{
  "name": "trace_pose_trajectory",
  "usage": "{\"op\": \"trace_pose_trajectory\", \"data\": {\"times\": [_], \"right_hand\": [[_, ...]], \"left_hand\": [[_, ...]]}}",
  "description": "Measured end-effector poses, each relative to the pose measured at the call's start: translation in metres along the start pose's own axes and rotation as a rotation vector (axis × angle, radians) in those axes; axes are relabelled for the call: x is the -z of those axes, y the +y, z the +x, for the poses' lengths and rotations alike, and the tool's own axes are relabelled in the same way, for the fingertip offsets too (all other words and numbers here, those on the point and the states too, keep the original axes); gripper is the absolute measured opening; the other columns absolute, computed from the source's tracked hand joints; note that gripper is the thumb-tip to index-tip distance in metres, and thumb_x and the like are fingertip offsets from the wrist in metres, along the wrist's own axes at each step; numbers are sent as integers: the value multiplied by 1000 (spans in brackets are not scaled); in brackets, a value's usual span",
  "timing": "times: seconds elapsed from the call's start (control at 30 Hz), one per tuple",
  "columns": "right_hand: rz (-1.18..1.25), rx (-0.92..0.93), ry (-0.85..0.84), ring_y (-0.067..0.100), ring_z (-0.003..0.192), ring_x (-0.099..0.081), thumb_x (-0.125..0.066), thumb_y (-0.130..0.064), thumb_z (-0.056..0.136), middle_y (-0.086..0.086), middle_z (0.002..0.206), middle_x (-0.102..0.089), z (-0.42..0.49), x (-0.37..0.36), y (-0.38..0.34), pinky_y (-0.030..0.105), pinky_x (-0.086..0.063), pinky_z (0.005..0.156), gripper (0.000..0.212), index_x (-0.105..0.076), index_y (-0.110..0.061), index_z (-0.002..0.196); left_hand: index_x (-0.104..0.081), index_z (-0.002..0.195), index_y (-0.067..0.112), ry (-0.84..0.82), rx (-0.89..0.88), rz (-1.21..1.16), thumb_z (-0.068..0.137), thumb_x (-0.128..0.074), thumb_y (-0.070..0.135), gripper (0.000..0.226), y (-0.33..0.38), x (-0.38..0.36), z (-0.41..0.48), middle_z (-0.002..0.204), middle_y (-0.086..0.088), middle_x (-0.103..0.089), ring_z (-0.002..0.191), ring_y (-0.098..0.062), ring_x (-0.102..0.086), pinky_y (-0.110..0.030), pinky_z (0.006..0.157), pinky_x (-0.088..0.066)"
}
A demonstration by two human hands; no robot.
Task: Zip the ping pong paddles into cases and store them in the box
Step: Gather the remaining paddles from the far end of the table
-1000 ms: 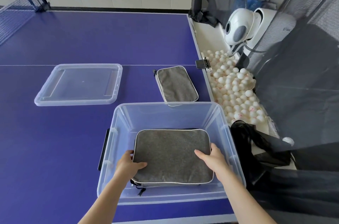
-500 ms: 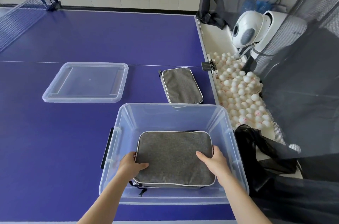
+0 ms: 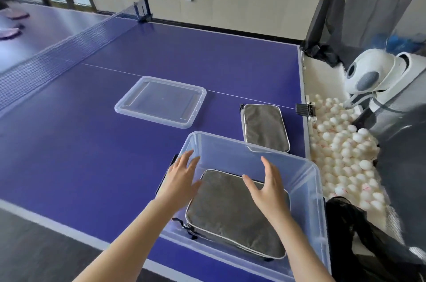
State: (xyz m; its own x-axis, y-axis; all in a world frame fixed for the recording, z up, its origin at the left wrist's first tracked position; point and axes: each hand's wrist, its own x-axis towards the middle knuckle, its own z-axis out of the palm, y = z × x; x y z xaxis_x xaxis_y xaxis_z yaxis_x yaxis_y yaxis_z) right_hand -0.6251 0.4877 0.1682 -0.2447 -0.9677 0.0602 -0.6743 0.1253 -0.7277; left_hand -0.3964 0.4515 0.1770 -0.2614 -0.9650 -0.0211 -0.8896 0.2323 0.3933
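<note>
Left hand (image 3: 182, 180) and right hand (image 3: 267, 187), spread and empty, hover over the stored case (image 3: 230, 219) in the box (image 3: 310, 191); the remaining case (image 3: 265, 127) lies just beyond its far wall, lengthwise away, nearer the right hand.

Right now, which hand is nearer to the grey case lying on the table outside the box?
Right. The right hand hovers over the box, just short of that case; the left hand is at the box's left wall, farther.

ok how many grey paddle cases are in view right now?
2. The boxed case lies flat in the clear box; the loose case lies on the table just beyond it. Another could be hidden under the boxed case.
</note>
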Motion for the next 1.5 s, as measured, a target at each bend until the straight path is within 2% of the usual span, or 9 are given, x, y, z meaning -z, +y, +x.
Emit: {"op": "trace_pose_trajectory", "data": {"times": [0.1, 0.2, 0.33, 0.5, 0.6, 0.73, 0.97, 1.1, 1.5], "right_hand": [[46, 112, -92, 27, 133, -40, -69, -34, 85, 12, 142, -45, 16, -20, -35, 31, -29, 108, 70, -39, -4, 141], [33, 203, -195, 23, 136, -34, -67, -34, 87, 9, 146, -40, 25, -46, -73, 28, -25, 110, 71, -35, -6, 144], [-30, 346, -334, 25, 142, -26, -65, -34, 88, 13, 152, -32, 27, -88, -123, 30, -20, 114, 74, -30, -4, 146], [-306, 529, -501, 21, 146, -13, -52, -48, 93, 8, 158, -18, 14, -151, -184, 37, -13, 119, 78, -16, -11, 152], [-511, 650, -552, 21, 147, -11, -44, -53, 94, 7, 159, -16, -2, -195, -225, 37, -11, 120, 78, -12, -11, 152], [-626, 757, -619, 22, 147, -12, -42, -54, 95, 8, 159, -16, -44, -263, -291, 39, -13, 120, 77, -12, -10, 152], [-650, 936, -748, 22, 148, -10, -41, -53, 95, 7, 159, -14, -134, -377, -405, 40, -11, 120, 77, -12, -11, 153], [-663, 1047, -817, 23, 147, -12, -41, -55, 95, 8, 159, -17, -178, -430, -456, 40, -13, 120, 78, -14, -10, 152], [-637, 1235, -1000, 23, 148, -10, -42, -52, 95, 9, 159, -15, -244, -604, -580, 41, -11, 120, 76, -13, -10, 152]], "left_hand": [[-34, 148, 11, 125, 64, 71, 92, -59, 37, 66, -25, 32, -12, 158, -9, -22, 145, -29, -22, -42, 115, -25], [-24, 152, 15, 139, 186, 148, 96, -49, 45, 68, -63, 55, -31, 160, -6, -16, 148, -24, -13, -37, 119, -15], [-18, 153, 17, 152, 405, 139, 98, -41, 48, 67, -122, 74, -72, 161, -2, -13, 149, -19, -9, -34, 120, -12], [-11, 154, 16, 89, 624, 177, 99, -37, 49, 69, -197, 90, -135, 162, 1, -7, 150, -16, -1, -36, 121, -5], [-11, 154, 16, 74, 713, 157, 100, -37, 48, 68, -243, 102, -175, 162, 1, -7, 150, -17, -1, -36, 121, -4], [-15, 153, 14, 93, 810, 126, 100, -39, 46, 67, -311, 124, -231, 161, 0, -14, 150, -18, -4, -40, 121, -6], [-18, 153, 13, 142, 951, 109, 100, -39, 43, 64, -412, 164, -327, 161, -1, -16, 150, -21, -4, -41, 120, -5], [-20, 152, 13, 55, 1024, 124, 100, -42, 40, 62, -452, 171, -377, 161, -1, -16, 150, -21, -3, -41, 120, -6], [-18, 152, 11, 96, 1261, 51, 100, -40, 41, 63, -605, 228, -434, 161, -3, -15, 149, -21, -4, -43, 121, -8]]}}
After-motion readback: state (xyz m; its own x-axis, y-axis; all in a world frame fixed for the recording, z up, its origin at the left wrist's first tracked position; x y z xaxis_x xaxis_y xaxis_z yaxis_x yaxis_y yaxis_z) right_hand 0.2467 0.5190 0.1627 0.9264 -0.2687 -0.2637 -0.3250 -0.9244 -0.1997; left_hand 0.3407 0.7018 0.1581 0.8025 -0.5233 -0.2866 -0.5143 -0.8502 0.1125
